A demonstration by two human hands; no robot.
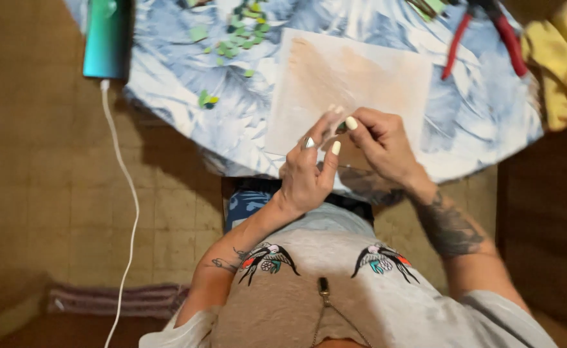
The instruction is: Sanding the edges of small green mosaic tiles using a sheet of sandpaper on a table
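My left hand [306, 174] and my right hand [380, 148] meet over the near edge of a pale beige board [354, 77] that lies on the table. Between the fingertips of both hands I pinch a small green piece [340, 127], mostly hidden by my fingers. A clear sheet edge [354, 169] shows below my hands, and I cannot tell if either hand holds it. Several small green pieces [238, 35] lie scattered on the cloth at the far left of the board.
The round table wears a blue-and-white leaf-patterned cloth [187, 77]. Red-handled pliers [483, 32] and a yellow cloth [557, 61] lie at the far right. A teal phone [106, 38] with a white cable [129, 193] hangs off the left edge.
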